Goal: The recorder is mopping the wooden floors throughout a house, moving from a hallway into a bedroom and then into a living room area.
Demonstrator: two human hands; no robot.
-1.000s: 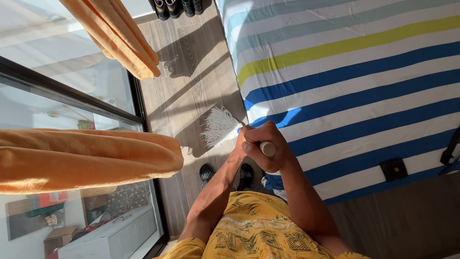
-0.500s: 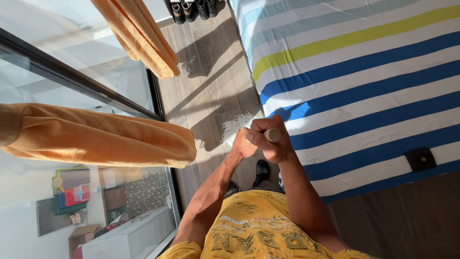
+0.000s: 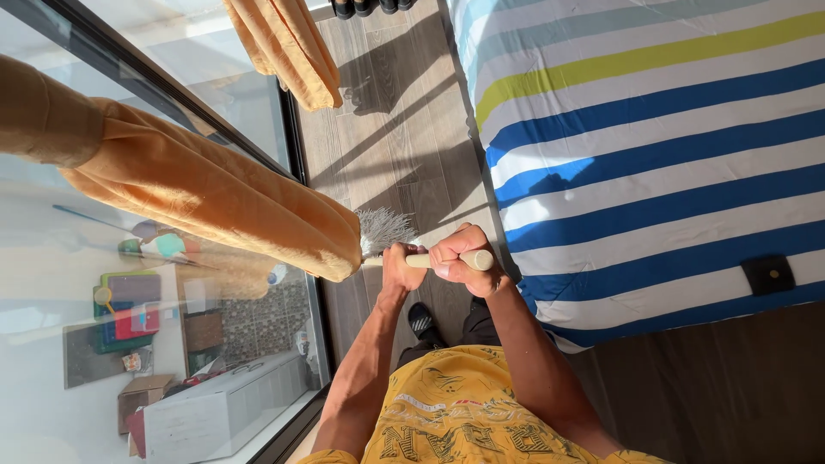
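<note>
Both my hands grip the cream handle point(image 3: 421, 260) of a broom. My left hand point(image 3: 397, 265) is closed around it nearer the head, and my right hand point(image 3: 457, 255) is closed around it near its end. The pale bristles point(image 3: 382, 230) rest on the wooden floor point(image 3: 404, 129), right beside the lower end of an orange curtain point(image 3: 215, 198). My arms reach out from a yellow printed shirt point(image 3: 455, 412).
A bed with a blue, white and yellow striped sheet point(image 3: 653, 146) fills the right side, with a small black object point(image 3: 767, 274) on it. A glass door point(image 3: 172, 344) runs along the left, a second orange curtain point(image 3: 288, 47) hangs farther off, and shoes point(image 3: 369, 7) stand beyond.
The broom head has swept across the floor from the bed side towards the curtain and glass door. Both hands kept their grip and moved with it.
</note>
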